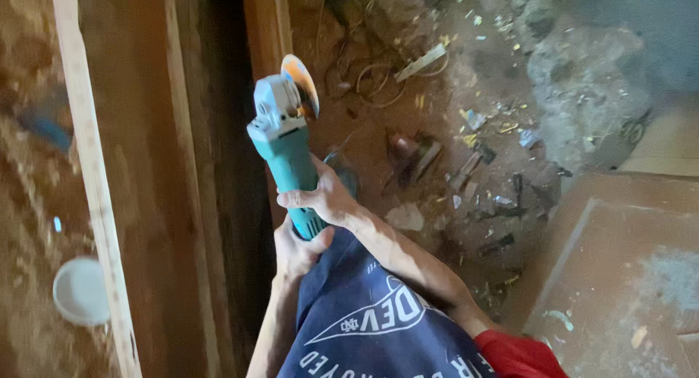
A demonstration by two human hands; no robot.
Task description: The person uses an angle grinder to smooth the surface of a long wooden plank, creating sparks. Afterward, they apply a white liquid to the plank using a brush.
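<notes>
At the far left a round white plastic lid [80,291] lies on reddish-brown dusty ground, just beside a long pale wooden strip [93,181] that runs from the top edge down to the bottom. Right of the strip stands a broad brown wooden plank [149,167], and past it a dark gap and a narrower upright wooden board [266,29].

In the middle, both hands grip a teal-bodied angle grinder with a grey metal head [280,141], held raised in front of the person and tilted so the head points up and away. Its thin round cutting disc [302,80] (orange-faced, seen nearly edge-on) sits at the top, close to the narrower board; whether it touches the wood cannot be told. The left hand [295,251] is closed around the bottom end of the handle, thumb up along it. The right hand [324,196] wraps the handle just above, fingers curled over the teal body.

Below the hands is a navy printed fabric [371,320], with a red cloth edge [517,352] beside it.

To the right, the dirt floor is strewn with wood scraps and debris [466,167], then a reddish flat board [626,276] lies at the lower right.
</notes>
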